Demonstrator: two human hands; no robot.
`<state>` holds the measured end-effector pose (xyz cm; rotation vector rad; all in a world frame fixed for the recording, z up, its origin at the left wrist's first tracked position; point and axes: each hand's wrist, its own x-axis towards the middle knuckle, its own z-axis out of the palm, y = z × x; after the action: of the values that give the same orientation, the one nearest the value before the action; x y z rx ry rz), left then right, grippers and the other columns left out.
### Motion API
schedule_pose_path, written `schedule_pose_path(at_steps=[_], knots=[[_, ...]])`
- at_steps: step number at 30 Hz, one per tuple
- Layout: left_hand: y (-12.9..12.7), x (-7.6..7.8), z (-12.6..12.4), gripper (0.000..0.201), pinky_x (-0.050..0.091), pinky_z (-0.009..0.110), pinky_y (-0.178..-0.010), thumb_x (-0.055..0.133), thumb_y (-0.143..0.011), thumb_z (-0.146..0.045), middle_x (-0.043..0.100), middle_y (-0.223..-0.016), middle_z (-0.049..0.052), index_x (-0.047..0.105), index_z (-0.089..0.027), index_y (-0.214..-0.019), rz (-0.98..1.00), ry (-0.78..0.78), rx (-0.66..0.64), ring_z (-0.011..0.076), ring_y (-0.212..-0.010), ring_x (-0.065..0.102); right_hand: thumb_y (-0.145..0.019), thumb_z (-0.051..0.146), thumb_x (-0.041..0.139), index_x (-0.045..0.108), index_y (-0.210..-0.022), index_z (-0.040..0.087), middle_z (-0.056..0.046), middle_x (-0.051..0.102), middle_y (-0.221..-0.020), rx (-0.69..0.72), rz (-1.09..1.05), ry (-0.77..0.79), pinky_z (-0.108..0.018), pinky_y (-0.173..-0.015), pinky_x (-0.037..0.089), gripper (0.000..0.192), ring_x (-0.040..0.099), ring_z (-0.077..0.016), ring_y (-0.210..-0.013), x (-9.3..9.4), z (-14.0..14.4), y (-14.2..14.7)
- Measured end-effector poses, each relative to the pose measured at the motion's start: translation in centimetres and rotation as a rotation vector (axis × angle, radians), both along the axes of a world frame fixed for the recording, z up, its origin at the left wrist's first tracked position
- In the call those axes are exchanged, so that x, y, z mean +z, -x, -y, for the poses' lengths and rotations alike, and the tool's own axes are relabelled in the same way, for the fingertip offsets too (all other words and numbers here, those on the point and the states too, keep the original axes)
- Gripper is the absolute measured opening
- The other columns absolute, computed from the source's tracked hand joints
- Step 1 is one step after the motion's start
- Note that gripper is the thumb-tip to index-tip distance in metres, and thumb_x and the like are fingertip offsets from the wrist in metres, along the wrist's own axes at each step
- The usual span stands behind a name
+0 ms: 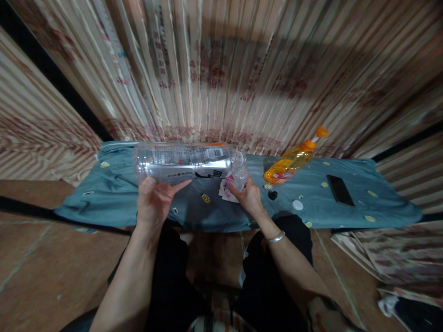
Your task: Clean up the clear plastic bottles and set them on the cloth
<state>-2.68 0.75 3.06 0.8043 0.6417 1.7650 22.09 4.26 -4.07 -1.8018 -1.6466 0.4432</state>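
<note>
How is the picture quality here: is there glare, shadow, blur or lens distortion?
Head view: dim, warm light; a white glare streak runs along the clear bottle held sideways by the left hand and right hand; a broad shadow crosses the curtain; wide-angle distortion fans the curtain folds outward; corners look soft, while the orange bottle and phone stay fairly sharp.

A clear plastic bottle [187,162] is lying sideways above the cloth-covered bench [114,193]. Right of it a dish-soap bottle [294,159] is leaning, with a phone [340,190] lying farther right.
</note>
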Motion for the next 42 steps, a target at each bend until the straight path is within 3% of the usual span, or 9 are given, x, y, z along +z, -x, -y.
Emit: schedule_pose_path(at_steps=[15,21,30,42], knots=[[0.04,0.0,0.02,0.072,0.068,0.045,-0.079,0.089,-0.067,-0.046,0.075,-0.12,0.006,0.061,-0.033,-0.132,-0.006,0.031,0.002,0.0356,-0.117,0.069,-0.083,0.041,0.075,0.053,-0.141,0.011,-0.017,0.077,-0.114,0.008,0.013,-0.004,-0.042,-0.09,0.059,0.069,0.075,-0.0331,-0.106,-0.07,-0.03,-0.06],[-0.1,-0.19,-0.1,0.076,0.068,0.045,-0.077,0.089,-0.066,-0.047,0.075,-0.123,0.008,0.06,-0.031,-0.135,0.009,0.005,0.004,0.0345,-0.112,0.071,-0.083,0.044,0.075,0.051,-0.143,0.011,-0.016,0.078,-0.115,0.005,-0.002,-0.006,-0.042,-0.091,0.059,0.072,0.075,-0.0326,-0.107,-0.15,-0.01,-0.11],[-0.23,0.04,-0.01,0.068,0.068,0.044,-0.079,0.087,-0.068,-0.047,0.076,-0.12,0.006,0.063,-0.033,-0.13,-0.011,0.002,0.0,0.0339,-0.114,0.071,-0.082,0.043,0.077,0.051,-0.143,0.012,-0.017,0.077,-0.118,-0.011,0.001,-0.003,-0.043,-0.093,0.059,0.074,0.074,-0.0333,-0.109,-0.02,0.02,-0.06],[-0.16,-0.14,-0.14,0.074,0.067,0.048,-0.08,0.088,-0.068,-0.05,0.075,-0.118,0.007,0.059,-0.031,-0.133,-0.035,0.005,0.007,0.0382,-0.121,0.066,-0.082,0.044,0.075,0.051,-0.143,0.012,-0.017,0.078,-0.116,-0.004,-0.029,-0.009,-0.043,-0.092,0.059,0.073,0.074,-0.0333,-0.108,-0.06,0.03,-0.14]])
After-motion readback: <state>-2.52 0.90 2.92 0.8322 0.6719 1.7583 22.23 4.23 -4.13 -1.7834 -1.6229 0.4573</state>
